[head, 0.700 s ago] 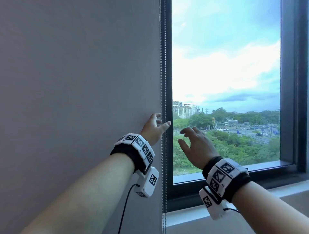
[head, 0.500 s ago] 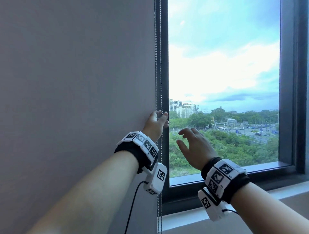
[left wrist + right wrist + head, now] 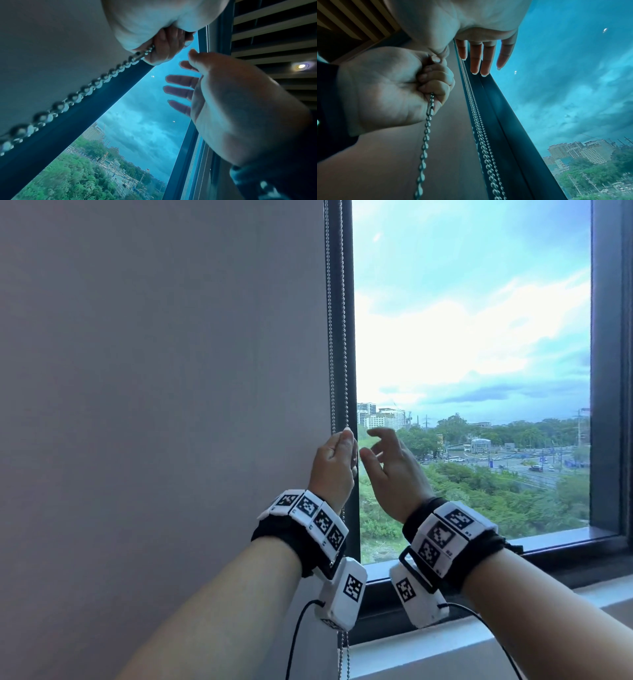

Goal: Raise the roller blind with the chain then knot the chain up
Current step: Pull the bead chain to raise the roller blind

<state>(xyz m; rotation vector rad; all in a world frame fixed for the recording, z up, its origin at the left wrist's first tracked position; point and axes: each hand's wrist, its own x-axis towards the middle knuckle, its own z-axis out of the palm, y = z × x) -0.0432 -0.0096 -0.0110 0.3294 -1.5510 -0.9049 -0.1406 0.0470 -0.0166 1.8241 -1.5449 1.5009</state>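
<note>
The grey roller blind point(image 3: 171, 371) fills the left of the head view. Its metal bead chain point(image 3: 331, 337) hangs in two strands along the dark window frame point(image 3: 350, 302). My left hand point(image 3: 337, 460) is a fist curled round one strand at about sill-to-mid height. In the left wrist view the chain point(image 3: 85, 89) runs out of the fist. The right wrist view shows the left hand point(image 3: 393, 86) gripping it, with the chain point(image 3: 426, 135) dropping below. My right hand point(image 3: 376, 446) hovers just right of the fist, fingers point(image 3: 477, 58) spread, holding nothing.
The window glass point(image 3: 472, 354) shows sky, trees and buildings. A dark frame post point(image 3: 609, 371) bounds it on the right. The pale sill point(image 3: 428, 645) runs below the hands. Wrist device cables point(image 3: 294, 638) hang under both arms.
My left hand went from reaching at the blind's edge with loose fingers to a fist round the chain. The right hand moved left and up, close beside it.
</note>
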